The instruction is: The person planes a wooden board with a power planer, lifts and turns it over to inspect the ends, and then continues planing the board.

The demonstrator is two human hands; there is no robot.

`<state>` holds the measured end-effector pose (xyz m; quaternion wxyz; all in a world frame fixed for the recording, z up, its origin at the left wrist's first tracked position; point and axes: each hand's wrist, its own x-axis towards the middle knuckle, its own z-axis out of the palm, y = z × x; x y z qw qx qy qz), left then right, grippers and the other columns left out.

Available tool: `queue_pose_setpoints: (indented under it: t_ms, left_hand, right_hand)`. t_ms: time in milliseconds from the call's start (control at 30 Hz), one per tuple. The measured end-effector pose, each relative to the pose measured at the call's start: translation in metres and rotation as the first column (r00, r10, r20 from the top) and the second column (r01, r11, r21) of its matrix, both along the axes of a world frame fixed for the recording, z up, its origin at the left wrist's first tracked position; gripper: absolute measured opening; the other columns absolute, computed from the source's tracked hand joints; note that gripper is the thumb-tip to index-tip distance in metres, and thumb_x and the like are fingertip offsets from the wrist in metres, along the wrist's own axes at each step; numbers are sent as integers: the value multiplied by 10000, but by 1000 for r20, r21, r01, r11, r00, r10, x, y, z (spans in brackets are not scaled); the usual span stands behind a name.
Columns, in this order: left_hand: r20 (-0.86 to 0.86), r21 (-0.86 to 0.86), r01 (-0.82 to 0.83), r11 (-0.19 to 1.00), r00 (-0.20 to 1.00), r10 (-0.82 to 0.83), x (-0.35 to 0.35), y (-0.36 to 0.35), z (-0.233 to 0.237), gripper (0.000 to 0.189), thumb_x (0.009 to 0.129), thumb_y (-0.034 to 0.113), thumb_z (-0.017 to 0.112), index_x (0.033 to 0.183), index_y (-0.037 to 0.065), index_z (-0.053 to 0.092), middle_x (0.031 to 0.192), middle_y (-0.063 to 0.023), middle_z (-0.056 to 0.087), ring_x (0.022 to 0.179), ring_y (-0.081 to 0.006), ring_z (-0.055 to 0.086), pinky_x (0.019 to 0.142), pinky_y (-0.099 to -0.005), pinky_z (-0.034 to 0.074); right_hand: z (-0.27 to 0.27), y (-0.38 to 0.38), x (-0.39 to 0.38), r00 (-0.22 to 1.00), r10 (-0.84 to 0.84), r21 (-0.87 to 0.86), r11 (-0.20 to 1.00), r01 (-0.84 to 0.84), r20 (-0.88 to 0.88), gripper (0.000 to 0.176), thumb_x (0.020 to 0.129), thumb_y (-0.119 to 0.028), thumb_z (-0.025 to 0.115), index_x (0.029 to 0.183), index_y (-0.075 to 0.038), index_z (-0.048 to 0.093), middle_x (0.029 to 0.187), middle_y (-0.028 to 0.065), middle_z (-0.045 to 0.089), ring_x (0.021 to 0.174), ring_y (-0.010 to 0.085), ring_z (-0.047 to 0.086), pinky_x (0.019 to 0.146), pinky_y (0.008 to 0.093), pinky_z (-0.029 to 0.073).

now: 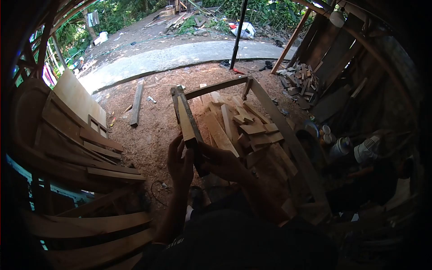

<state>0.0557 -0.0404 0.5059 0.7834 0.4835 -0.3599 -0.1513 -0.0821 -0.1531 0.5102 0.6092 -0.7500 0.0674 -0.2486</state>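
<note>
our two bare forearms reach forward from our dark-clothed torso, converging toward the middle. our left hand is upright, its wrist fairly straight, fingers pointing up and thumb raised. our right hand angles in from the right just beside it, fingers pointing leftward and curled in a grip, partly in shadow.

Daylight enters ahead of you, glaring off the concrete path. Your left hand and right hand are in shadow. Lens distortion bends the edges; corners go black.
</note>
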Motion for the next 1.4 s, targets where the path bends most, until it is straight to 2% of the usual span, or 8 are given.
queue_pose_setpoints:
  t_ms: [233,333,400,633,900,1100,1233,1400]
  left_hand:
    - [-23,37,89,995,996,-88,-27,20,-41,553,981,94,689,1479,-8,472,1548,-193,485,1480,-335,450,1158,-490,480]
    - [39,92,67,994,997,-71,-37,28,-50,620,1025,302,691,1488,-34,451,1526,-205,498,1433,-337,500,1131,-461,483]
    - [45,86,112,990,992,-116,-38,31,-59,608,933,90,716,1481,-7,472,1569,-206,449,1473,-348,456,1160,-507,478]
    - [146,120,85,989,984,-102,-55,41,-75,638,924,70,707,1510,1,465,1596,-212,409,1470,-356,460,1146,-514,494]
    - [189,29,6,1000,982,-11,-65,40,-83,666,1037,374,642,1520,-41,448,1590,-246,411,1460,-400,465,1136,-530,492]
    - [212,65,-25,998,977,10,-61,43,-78,664,1044,408,627,1495,-55,475,1550,-268,450,1443,-409,484,1128,-531,492]
    - [328,151,-85,985,944,31,-57,47,-74,636,1048,399,620,1470,-61,496,1542,-269,457,1435,-414,491,1119,-527,502]
    - [168,49,-119,992,980,110,-53,40,-93,644,1023,478,626,1426,-16,530,1505,-241,487,1404,-387,520,1102,-514,502]
  right_hand:
    - [-26,15,-41,993,14,-87,996,-24,-116,763,971,-78,746,1636,-132,377,1365,160,693,1198,167,666,1001,335,542]
    - [-32,20,-51,996,14,-125,992,-24,-87,757,974,-70,738,1637,-136,379,1328,148,712,1149,153,679,970,334,554]
    - [-36,24,-57,997,15,-119,993,-24,-80,751,978,-69,734,1637,-134,379,1304,139,724,1122,142,684,949,333,562]
    - [-63,33,-72,992,34,-38,999,-39,-120,731,978,-45,725,1628,-132,401,1278,130,732,1074,118,687,917,329,575]
    - [-59,36,-71,980,83,85,994,-68,-183,740,961,-29,744,1616,-143,420,1339,140,705,1178,140,663,997,338,561]
    - [-47,41,-61,993,45,177,984,-25,-111,753,897,-11,813,1564,-49,464,1424,134,637,1288,238,639,1035,378,587]
    - [-58,38,-55,994,67,351,936,-32,-90,690,882,-18,828,1498,6,519,1504,150,573,1395,251,557,1145,416,511]
    - [-71,34,-46,994,61,363,931,-23,-94,696,854,3,845,1476,28,534,1468,160,606,1375,259,576,1138,409,516]
